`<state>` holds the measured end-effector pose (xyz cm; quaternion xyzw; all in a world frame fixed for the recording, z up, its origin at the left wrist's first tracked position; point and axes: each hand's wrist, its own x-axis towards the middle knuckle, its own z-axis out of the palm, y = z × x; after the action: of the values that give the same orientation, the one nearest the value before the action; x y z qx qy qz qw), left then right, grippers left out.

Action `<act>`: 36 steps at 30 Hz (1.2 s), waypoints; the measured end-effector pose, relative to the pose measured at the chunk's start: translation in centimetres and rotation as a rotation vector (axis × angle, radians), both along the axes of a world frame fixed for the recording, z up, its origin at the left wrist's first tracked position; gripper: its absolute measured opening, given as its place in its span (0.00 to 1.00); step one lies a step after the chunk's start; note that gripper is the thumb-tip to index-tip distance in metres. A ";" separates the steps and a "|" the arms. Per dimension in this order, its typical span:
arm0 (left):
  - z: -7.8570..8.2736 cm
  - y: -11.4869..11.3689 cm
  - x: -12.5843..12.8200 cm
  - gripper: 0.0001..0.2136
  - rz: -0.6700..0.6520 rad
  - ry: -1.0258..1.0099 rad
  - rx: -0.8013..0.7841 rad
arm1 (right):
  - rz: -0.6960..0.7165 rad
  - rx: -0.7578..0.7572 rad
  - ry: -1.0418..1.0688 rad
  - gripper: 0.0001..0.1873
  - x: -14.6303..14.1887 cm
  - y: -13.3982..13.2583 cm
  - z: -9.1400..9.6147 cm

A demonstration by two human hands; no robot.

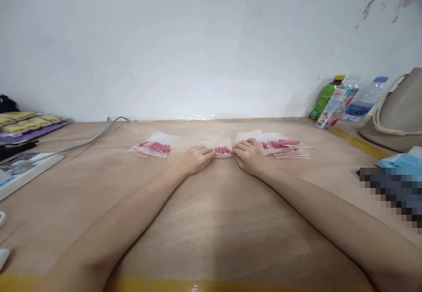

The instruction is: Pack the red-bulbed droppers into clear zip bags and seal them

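Observation:
A small clear plastic bag (220, 145) with several red pieces inside lies on the wooden table (211, 221), far from me. My left hand (195, 159) pinches the bag's left edge with curled fingers. At the bag's right edge, my right hand (248, 155) does the same, fingers pressed together. Another filled bag (154, 146) rests to the left, apart from my hands. A pile of similar bags (282, 146) lies just right of my right hand.
Three drink bottles (343, 101) and a beige bag (398, 116) stand at the back right. A blue packet (404, 162) lies at the right edge. At the left are a grey cable (95, 137), a flat white box (23, 169) and trays of yellow packets (26, 121).

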<state>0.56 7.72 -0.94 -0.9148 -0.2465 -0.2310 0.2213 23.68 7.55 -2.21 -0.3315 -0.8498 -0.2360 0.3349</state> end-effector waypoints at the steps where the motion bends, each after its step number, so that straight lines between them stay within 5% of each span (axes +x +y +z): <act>1: 0.0 0.0 -0.1 0.12 -0.003 0.012 0.011 | -0.003 -0.003 -0.011 0.10 0.0 0.0 0.0; 19: -1.1 1.2 3.9 0.07 -0.012 -0.087 0.105 | 0.008 -0.028 -0.041 0.11 -0.4 0.2 0.1; 36: 0.1 0.4 2.9 0.11 0.006 0.011 0.180 | 0.046 0.006 -0.058 0.12 0.6 -0.1 0.6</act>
<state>3.43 8.13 -0.85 -0.8917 -0.2260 -0.2468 0.3048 24.24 7.45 -1.64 -0.3037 -0.8659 -0.2402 0.3166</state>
